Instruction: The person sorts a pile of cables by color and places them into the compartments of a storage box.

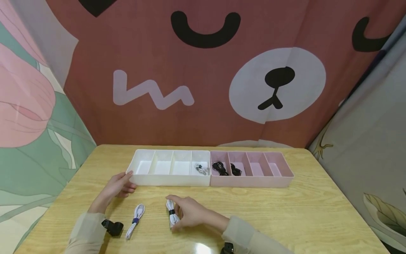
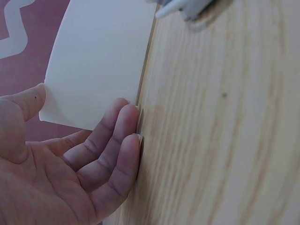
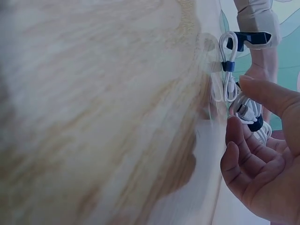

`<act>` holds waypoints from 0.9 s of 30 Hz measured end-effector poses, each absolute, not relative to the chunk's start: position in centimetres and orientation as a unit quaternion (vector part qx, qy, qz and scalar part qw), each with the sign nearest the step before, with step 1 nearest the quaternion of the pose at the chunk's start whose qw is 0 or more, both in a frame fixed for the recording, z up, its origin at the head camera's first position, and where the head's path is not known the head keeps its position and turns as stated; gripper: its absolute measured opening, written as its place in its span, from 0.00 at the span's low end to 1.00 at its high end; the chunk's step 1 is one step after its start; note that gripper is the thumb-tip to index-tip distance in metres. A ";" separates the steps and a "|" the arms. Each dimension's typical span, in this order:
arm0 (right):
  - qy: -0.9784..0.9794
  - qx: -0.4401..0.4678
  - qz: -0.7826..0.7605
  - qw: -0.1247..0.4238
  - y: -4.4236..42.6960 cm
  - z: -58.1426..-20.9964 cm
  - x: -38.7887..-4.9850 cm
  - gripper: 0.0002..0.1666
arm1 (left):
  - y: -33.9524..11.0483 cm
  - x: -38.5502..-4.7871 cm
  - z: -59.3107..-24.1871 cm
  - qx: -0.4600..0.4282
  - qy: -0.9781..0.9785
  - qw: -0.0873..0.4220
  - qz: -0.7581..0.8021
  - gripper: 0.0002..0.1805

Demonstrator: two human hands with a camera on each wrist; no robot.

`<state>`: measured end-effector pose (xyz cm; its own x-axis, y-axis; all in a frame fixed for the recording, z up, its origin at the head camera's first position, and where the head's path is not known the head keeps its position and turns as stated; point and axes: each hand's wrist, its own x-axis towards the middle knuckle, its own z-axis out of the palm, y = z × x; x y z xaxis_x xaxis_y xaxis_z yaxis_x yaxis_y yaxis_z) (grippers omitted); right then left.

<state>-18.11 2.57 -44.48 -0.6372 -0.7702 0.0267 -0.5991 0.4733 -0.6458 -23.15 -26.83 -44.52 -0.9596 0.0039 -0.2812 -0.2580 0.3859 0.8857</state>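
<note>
My left hand (image 1: 116,186) holds the left end of a white divided box (image 1: 177,180), thumb at the rim. In the left wrist view its curled fingers (image 2: 124,154) lie low against the box wall (image 2: 103,56). My right hand (image 1: 193,211) grips a coiled white cable (image 1: 171,211) with a black strap, near the table surface. The right wrist view shows this bundle (image 3: 262,133) partly behind the fingers. Between the hands lies another coiled white cable (image 1: 135,221) with a dark blue strap.
A pink divided box (image 1: 252,182) adjoins the white one on the right. Black cables (image 1: 220,168) occupy its two left compartments. Small white cables (image 1: 200,169) lie in the white box's rightmost compartment. A patterned curtain (image 1: 158,127) hangs behind the wooden table (image 1: 301,218).
</note>
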 end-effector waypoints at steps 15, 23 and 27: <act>0.848 -0.399 -0.322 0.135 2.9 -43.9 -18.0 0.52 | -26.9 -23.0 -44.5 -0.068 0.821 0.113 0.555 0.37; 0.845 -0.398 -0.331 0.137 3.0 -43.7 -18.1 0.52 | -26.8 -22.9 -44.7 -0.073 0.826 0.110 0.548 0.39; 0.844 -0.392 -0.338 0.142 3.0 -43.4 -18.2 0.53 | -26.8 -23.0 -44.7 -0.076 0.830 0.108 0.542 0.39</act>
<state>-18.25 3.01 -43.36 -0.6526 -0.7573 0.0249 -0.5653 0.4648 -0.6815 -22.97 -26.83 -44.71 -0.9650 -0.0084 -0.2621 -0.2434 0.4009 0.8832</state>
